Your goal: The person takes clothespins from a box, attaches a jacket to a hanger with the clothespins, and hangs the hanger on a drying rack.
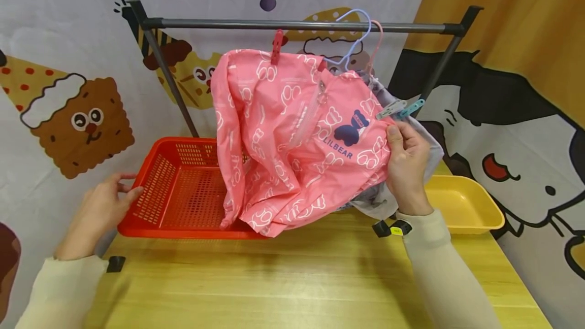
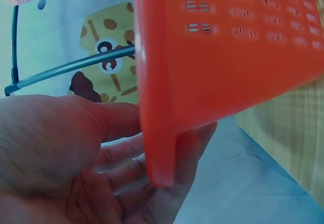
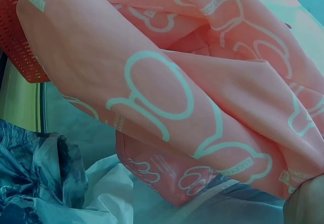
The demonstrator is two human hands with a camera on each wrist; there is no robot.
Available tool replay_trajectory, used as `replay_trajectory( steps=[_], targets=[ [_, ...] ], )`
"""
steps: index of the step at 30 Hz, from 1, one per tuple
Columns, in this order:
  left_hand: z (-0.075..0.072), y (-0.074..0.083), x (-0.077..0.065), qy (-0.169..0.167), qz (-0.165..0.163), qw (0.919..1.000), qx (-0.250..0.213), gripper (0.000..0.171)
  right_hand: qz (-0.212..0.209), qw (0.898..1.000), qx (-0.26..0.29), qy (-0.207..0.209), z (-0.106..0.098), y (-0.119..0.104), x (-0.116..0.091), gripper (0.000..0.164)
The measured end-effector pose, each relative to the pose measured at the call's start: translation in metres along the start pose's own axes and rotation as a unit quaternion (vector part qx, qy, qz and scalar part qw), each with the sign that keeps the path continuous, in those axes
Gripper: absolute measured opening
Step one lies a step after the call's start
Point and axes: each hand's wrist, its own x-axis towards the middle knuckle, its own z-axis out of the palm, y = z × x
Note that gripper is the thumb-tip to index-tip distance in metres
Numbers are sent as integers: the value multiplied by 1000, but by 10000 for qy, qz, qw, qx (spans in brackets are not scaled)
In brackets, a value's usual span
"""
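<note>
A pink jacket (image 1: 292,131) with white outlines and a blue bear print hangs in front of the dark rail. A red clothespin (image 1: 277,46) grips its upper left part. My right hand (image 1: 409,159) pinches the jacket's right side, thumb in front; in the right wrist view the pink cloth (image 3: 167,92) fills most of the picture. Close above that hand are a grey clothespin (image 1: 391,109) and a teal clothespin (image 1: 411,108). My left hand (image 1: 101,211) holds the left rim of a red basket (image 2: 157,97), thumb on one side and fingers curled round the other.
The grey metal rack (image 1: 205,24) stands behind the jacket. A blue hanger (image 1: 365,17) and a pink hanger (image 1: 378,39) hook over its rail. Grey clothing (image 1: 431,151) hangs behind the jacket. A yellow tray (image 1: 466,207) sits on the wooden table (image 1: 297,283) at right.
</note>
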Motion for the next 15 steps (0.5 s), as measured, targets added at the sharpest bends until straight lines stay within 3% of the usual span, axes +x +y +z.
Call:
replay_trajectory(
  steps=[15],
  targets=[
    [-2, -23, 16, 235, -82, 9997, 71, 49, -114, 9998, -151, 59, 1, -4, -3, 20]
  ],
)
